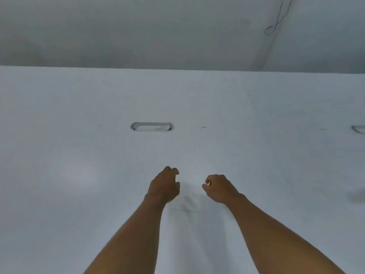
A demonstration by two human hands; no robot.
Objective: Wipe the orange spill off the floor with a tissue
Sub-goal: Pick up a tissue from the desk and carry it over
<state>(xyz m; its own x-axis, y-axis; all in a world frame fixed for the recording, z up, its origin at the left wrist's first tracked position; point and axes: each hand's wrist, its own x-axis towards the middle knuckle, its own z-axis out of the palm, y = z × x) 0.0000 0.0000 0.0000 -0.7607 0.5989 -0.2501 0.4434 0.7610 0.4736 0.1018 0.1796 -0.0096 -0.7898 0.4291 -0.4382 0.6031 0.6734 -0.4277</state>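
Note:
My left hand and my right hand reach out side by side over a white surface, fingers curled. A thin white tissue hangs between them, hard to tell from the white behind it, with a faint crease across it. A white corner of it shows in my right hand's pinch. My left hand's fingers close at its other upper edge. No orange spill and no floor are in view.
The white table top fills the middle of the view, with an oval cable slot ahead of my hands and another slot at the right edge. A grey wall rises behind, with a thin black wire hanging at the upper right.

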